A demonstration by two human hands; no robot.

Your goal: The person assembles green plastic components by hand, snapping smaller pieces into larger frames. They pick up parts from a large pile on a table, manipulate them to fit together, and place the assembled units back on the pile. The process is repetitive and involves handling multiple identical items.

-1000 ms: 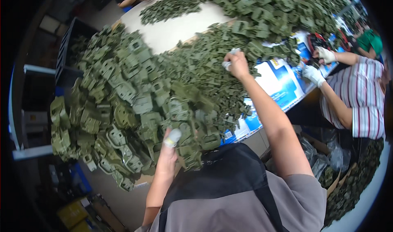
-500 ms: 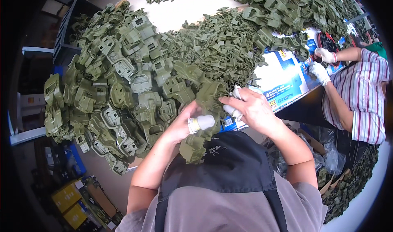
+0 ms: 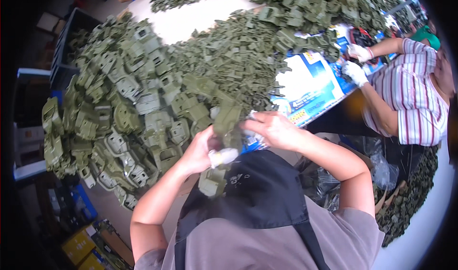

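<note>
Near my apron, a long olive-green moulded plastic part [image 3: 228,124] is held up, blurred by motion, with its lower end [image 3: 212,181] hanging below my left hand. My left hand [image 3: 202,151] is closed around it from the left, a white cover on its thumb. From the right, my right hand [image 3: 273,131] pinches at the part's upper side; its fingertips are blurred and its white-covered thumb is partly hidden. Just beyond both hands lies a heap of small green plastic pieces [image 3: 243,62]. Larger green shell-like parts [image 3: 126,86] are piled to the left.
At right, a co-worker in a striped shirt [image 3: 417,91] works with white-gloved hands [image 3: 355,70] at the table. A blue-and-white printed sheet [image 3: 310,86] covers the near table edge. A dark crate [image 3: 71,46] stands far left. Yellow boxes [image 3: 78,246] and plastic bags [image 3: 381,167] sit lower down.
The view has shifted, so the table appears farther left and up. Both hands still hold the green part in much the same way. Another person's arm now shows at the far edge.
</note>
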